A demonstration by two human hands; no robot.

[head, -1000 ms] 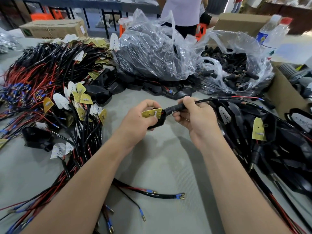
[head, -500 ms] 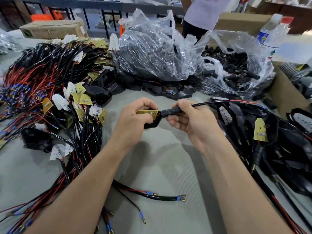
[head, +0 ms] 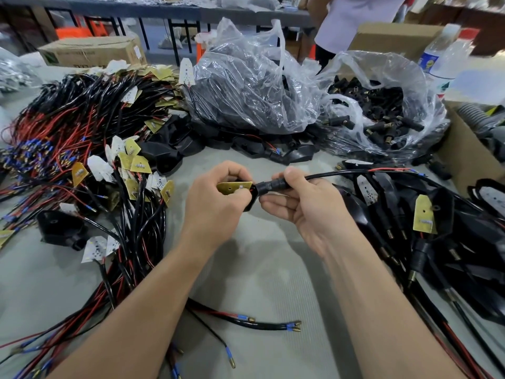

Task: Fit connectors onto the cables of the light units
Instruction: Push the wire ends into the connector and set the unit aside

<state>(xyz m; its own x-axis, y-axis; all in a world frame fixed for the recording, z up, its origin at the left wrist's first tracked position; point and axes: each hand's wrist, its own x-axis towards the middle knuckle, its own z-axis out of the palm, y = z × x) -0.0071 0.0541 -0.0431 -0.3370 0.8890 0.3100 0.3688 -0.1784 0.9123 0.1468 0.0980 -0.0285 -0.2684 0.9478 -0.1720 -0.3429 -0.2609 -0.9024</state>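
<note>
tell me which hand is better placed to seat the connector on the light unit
Right, probably. The right hand pinches the connector on the cable, in line with the light unit. The left hand grips that unit, so it is better left bracing it.

In grip: light unit (head: pixel 249 200) was black, its board (head: pixel 233 187) yellow; connector (head: pixel 270 186) black. Right of grip: cable (head: pixel 341 173) black, red wire showing.
</note>
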